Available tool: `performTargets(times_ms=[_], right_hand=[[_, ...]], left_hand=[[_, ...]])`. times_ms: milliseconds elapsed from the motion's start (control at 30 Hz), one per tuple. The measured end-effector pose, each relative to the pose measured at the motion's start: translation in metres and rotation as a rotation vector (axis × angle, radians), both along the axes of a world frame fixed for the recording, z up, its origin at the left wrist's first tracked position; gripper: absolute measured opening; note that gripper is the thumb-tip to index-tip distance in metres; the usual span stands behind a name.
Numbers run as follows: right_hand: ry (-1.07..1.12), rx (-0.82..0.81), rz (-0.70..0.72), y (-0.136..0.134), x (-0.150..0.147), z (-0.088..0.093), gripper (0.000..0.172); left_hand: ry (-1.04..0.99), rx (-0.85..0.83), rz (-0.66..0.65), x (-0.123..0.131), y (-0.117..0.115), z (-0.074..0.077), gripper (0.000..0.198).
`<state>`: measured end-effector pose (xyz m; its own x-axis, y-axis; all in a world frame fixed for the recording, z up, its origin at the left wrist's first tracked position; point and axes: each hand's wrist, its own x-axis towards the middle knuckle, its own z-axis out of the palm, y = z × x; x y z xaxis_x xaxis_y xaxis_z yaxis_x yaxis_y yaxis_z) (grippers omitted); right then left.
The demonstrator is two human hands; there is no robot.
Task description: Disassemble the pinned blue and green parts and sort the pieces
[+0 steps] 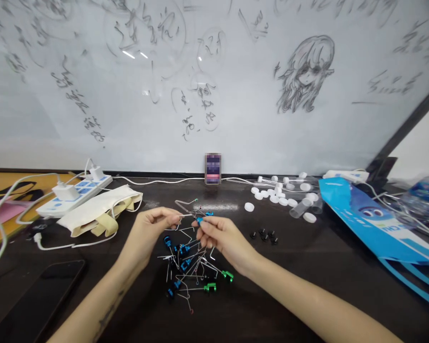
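Head view: both bare hands meet above the middle of the dark, glossy tabletop (289, 267). The left hand (156, 223) has its fingers pinched narrow on a thin, silver-coloured metal wire (186, 215), which points toward the right hand (222, 237). That hand's thumb and fingertips close on a small, bright-blue metallic fitting (199, 220), just beside the wire's far end. The step in hand looks like close work between these two pieces; they are too small and blurred to tell whether the wire sits inside the fitting or stops short of it.

Below the hands lies a loose tangle of bent wires with blue and green metallic fittings (186, 265). Well apart on the right are small black pieces with thin pins (274, 241) and, farther back, round white plastic caps (283, 202).

The next move, as I judge it, calls for a light pinch on both sides, wire and fitting held in one line, and wrists clear of the tangle so no bent end catches.
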<state>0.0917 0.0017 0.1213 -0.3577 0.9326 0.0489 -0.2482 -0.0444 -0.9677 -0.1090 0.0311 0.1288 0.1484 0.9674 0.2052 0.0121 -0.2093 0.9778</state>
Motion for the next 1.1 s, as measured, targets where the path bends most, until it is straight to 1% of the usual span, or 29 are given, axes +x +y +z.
performTargets(times_ms=[33,67,167,233,267,333,433,500,567,600,700,767,867,967,1033,1100], right_hand=[[-0.010,0.012,-0.041,0.004,0.004,0.001,0.019],[-0.020,0.021,-0.076,0.007,0.009,0.003,0.019],[-0.024,0.024,-0.131,0.014,0.020,0.008,0.021],[-0.019,0.019,-0.138,0.015,0.024,0.013,0.022],[-0.022,0.020,-0.134,0.015,0.026,0.015,0.022],[-0.038,0.026,-0.118,0.014,0.028,0.020,0.024],[-0.069,0.031,-0.099,0.014,0.030,0.027,0.028],[-0.109,0.044,-0.094,0.014,0.031,0.030,0.033],[-0.160,0.060,-0.082,0.013,0.031,0.031,0.037],[-0.182,0.066,-0.077,0.013,0.031,0.032,0.038],[-0.206,0.085,-0.066,0.012,0.031,0.033,0.040],[-0.201,0.106,-0.057,0.011,0.031,0.033,0.039],[-0.210,0.119,-0.024,0.010,0.031,0.034,0.037],[-0.242,0.116,0.005,0.008,0.031,0.035,0.035],[-0.255,0.120,0.013,0.007,0.030,0.038,0.033],[-0.263,0.132,0.014,0.006,0.029,0.043,0.033]], left_hand=[[0.110,0.004,-0.006,-0.011,0.007,0.001,0.018],[0.256,-0.010,-0.048,-0.023,0.015,0.000,0.019],[0.677,-0.071,-0.241,-0.057,0.036,-0.009,0.021],[0.828,-0.130,-0.345,-0.071,0.045,-0.020,0.018],[0.885,-0.146,-0.373,-0.074,0.047,-0.025,0.017],[0.957,-0.142,-0.391,-0.075,0.047,-0.033,0.015],[1.013,-0.131,-0.362,-0.068,0.042,-0.034,0.013],[1.070,-0.117,-0.275,-0.063,0.038,-0.030,0.013],[1.125,-0.049,-0.186,-0.057,0.035,-0.026,0.013],[1.129,0.012,-0.175,-0.054,0.034,-0.025,0.016],[1.066,0.205,-0.269,-0.044,0.031,-0.025,0.030],[1.050,0.258,-0.309,-0.039,0.030,-0.027,0.030],[1.078,0.225,-0.318,-0.037,0.028,-0.026,0.018],[1.022,0.151,-0.393,-0.039,0.029,-0.021,0.004],[0.948,0.104,-0.444,-0.042,0.030,-0.019,0.005],[0.916,0.088,-0.421,-0.043,0.032,-0.021,0.008]])
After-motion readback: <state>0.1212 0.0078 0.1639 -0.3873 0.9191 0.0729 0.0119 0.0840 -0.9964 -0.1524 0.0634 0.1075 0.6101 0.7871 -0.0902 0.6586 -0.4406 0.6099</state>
